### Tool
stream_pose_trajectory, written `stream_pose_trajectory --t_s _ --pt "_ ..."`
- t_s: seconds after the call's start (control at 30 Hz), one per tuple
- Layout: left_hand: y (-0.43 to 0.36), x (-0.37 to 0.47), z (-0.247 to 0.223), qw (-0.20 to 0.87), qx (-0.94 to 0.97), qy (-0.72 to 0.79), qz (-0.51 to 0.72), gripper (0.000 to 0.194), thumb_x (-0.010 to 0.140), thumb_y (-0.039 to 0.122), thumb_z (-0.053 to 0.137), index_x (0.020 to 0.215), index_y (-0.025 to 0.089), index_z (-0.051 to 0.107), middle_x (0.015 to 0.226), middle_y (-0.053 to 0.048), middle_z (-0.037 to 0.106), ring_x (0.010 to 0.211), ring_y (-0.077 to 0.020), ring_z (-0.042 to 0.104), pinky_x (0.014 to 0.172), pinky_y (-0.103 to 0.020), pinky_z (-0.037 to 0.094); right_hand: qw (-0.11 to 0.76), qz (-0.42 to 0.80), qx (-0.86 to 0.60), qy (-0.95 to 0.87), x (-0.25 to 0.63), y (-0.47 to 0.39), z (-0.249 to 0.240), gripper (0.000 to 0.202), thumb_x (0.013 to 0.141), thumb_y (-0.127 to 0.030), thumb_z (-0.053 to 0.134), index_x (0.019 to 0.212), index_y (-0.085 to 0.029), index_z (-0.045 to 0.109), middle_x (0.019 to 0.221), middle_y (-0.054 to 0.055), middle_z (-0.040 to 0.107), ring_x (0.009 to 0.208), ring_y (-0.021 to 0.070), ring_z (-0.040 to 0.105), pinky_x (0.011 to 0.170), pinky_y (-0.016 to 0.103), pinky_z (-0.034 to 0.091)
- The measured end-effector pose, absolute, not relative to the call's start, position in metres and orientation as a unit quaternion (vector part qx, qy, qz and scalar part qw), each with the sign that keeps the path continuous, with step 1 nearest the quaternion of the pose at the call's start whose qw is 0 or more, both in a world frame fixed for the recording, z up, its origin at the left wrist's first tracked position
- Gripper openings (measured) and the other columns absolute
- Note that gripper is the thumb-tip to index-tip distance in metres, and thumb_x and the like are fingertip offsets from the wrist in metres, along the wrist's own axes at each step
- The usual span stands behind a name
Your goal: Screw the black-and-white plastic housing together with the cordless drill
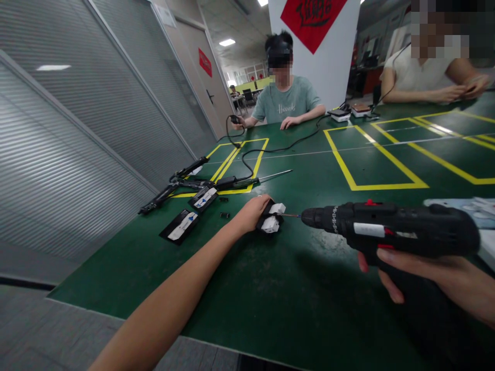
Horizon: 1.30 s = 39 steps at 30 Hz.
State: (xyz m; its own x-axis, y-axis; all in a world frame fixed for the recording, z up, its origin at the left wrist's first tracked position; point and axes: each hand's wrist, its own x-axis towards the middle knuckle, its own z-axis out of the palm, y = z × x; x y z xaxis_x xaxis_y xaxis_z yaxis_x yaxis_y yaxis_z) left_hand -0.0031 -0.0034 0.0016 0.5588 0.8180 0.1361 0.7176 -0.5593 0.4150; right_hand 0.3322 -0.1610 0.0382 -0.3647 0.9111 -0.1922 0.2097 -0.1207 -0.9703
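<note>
My right hand (421, 265) is wrapped round the grip of a black cordless drill (386, 226), which lies level and points left. A thin bit (290, 215) runs from its chuck to a small black-and-white part (271, 222); whether the tip has entered it I cannot tell. My left hand (254, 212) holds that part down on the green table from its far left side, and most of its fingers are hidden behind it. Two black plates with white strips, a nearer plate (180, 226) and a farther plate (203, 199), lie left of my left hand.
Black folding-frame pieces (174, 188) lie at the table's left edge, beside a tool with a long metal shaft (274, 176) and a cable. Yellow tape (386, 186) marks rectangles on the table (301, 309). Two people sit across; pale boxes (479, 214) lie right, behind the drill.
</note>
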Motion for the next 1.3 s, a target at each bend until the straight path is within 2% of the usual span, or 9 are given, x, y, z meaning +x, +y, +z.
stream_pose_trajectory --t_s 0.13,0.3,0.4,0.57,0.8,0.9,1.1,1.23,1.3 --pt "-0.004 -0.001 0.003 0.170 0.857 0.460 0.154 0.021 0.090 0.027 0.040 0.091 0.015 0.058 0.089 -0.007 0.064 0.083 -0.0198 0.058 0.074 -0.029 0.044 0.295 0.585 -0.480 -0.583 0.331 -0.160 0.040 0.031 0.088 -0.050 0.053 0.085 -0.024 0.071 0.055 0.001 0.065 0.054 0.0202 0.061 0.055 0.029 0.042" --pt "-0.002 -0.001 0.002 0.175 0.854 0.465 0.158 0.027 0.092 0.029 0.037 0.090 0.015 0.059 0.088 -0.007 0.064 0.081 -0.0191 0.058 0.073 -0.030 0.044 0.264 0.571 -0.476 -0.615 0.335 -0.160 0.032 0.036 0.089 -0.053 0.050 0.089 -0.025 0.071 0.061 0.001 0.066 0.066 0.0228 0.063 0.068 0.033 0.043" --pt "-0.001 -0.002 0.001 0.173 0.854 0.465 0.154 0.027 0.093 0.030 0.037 0.091 0.015 0.059 0.088 -0.007 0.064 0.081 -0.0188 0.057 0.072 -0.029 0.044 0.265 0.580 -0.476 -0.605 0.337 -0.161 0.029 0.038 0.088 -0.055 0.050 0.093 -0.024 0.071 0.064 0.002 0.067 0.065 0.0234 0.063 0.065 0.033 0.042" --pt "0.001 -0.004 -0.003 0.170 0.851 0.470 0.161 0.032 0.095 0.032 0.032 0.090 0.015 0.059 0.087 -0.007 0.063 0.080 -0.0185 0.057 0.073 -0.030 0.044 0.275 0.572 -0.471 -0.613 0.334 -0.160 0.032 0.034 0.087 -0.054 0.052 0.085 -0.025 0.071 0.059 0.000 0.065 0.061 0.0210 0.062 0.066 0.031 0.042" --pt "0.002 -0.005 -0.004 0.168 0.855 0.461 0.169 0.036 0.095 0.035 0.030 0.091 0.015 0.060 0.087 -0.007 0.063 0.079 -0.0182 0.057 0.074 -0.030 0.043 0.280 0.583 -0.476 -0.596 0.334 -0.161 0.032 0.035 0.087 -0.054 0.053 0.091 -0.024 0.071 0.059 0.000 0.065 0.059 0.0208 0.061 0.063 0.031 0.043" --pt "0.003 -0.006 -0.005 0.173 0.851 0.468 0.165 0.033 0.095 0.033 0.032 0.093 0.015 0.060 0.088 -0.007 0.063 0.080 -0.0180 0.057 0.074 -0.030 0.043 0.278 0.578 -0.471 -0.605 0.335 -0.162 0.029 0.034 0.087 -0.053 0.054 0.092 -0.024 0.071 0.070 0.002 0.068 0.062 0.0204 0.061 0.068 0.032 0.044" --pt "0.001 -0.003 -0.002 0.182 0.844 0.478 0.159 0.028 0.093 0.030 0.036 0.091 0.016 0.060 0.087 -0.006 0.064 0.080 -0.0181 0.057 0.074 -0.030 0.044 0.312 0.587 -0.467 -0.584 0.331 -0.160 0.032 0.031 0.086 -0.049 0.058 0.100 -0.025 0.071 0.089 0.003 0.071 0.058 0.0168 0.062 0.064 0.030 0.046" --pt "0.001 -0.002 0.000 0.189 0.841 0.481 0.159 0.029 0.093 0.029 0.035 0.091 0.015 0.060 0.086 -0.006 0.064 0.080 -0.0180 0.058 0.073 -0.029 0.044 0.323 0.603 -0.473 -0.555 0.327 -0.159 0.035 0.031 0.083 -0.049 0.062 0.097 -0.024 0.073 0.064 0.001 0.069 0.050 0.0164 0.060 0.050 0.026 0.044" --pt "0.002 -0.003 -0.002 0.187 0.842 0.480 0.162 0.030 0.094 0.030 0.034 0.090 0.015 0.060 0.086 -0.006 0.064 0.079 -0.0179 0.057 0.073 -0.029 0.044 0.328 0.602 -0.475 -0.552 0.326 -0.160 0.036 0.030 0.082 -0.050 0.063 0.096 -0.025 0.073 0.065 0.002 0.069 0.049 0.0158 0.059 0.050 0.026 0.044"
